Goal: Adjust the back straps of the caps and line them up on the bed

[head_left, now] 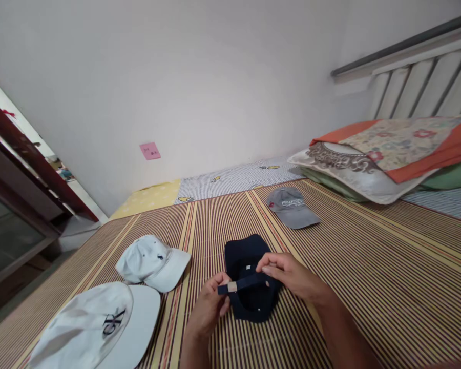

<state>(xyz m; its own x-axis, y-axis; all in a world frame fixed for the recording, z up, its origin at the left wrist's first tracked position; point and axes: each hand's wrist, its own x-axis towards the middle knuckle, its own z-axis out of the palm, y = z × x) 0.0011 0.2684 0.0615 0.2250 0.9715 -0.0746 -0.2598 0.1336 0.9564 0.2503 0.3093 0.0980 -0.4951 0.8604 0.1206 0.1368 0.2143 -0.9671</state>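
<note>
A dark navy cap [249, 251] lies upside down on the striped mat, its brim pointing away from me and its inside showing. My left hand [211, 302] pinches the end of its back strap at the left, beside a light-coloured buckle [232, 286]. At the right end of the strap, my right hand [288, 274] has its thumb and fingers closed on the cap's edge. To the left are a pale cap with a small dark logo [153, 261] and a larger white cap with dark letters [100, 325]. A grey cap [290, 207] sits farther back.
The striped bamboo mat [369, 266] covers the bed. Pillows with an orange-edged floral cover [403, 141] are piled at the back right, below a slatted headboard [426, 84]. A pink note [150, 150] is on the white wall. A doorway stands at the far left.
</note>
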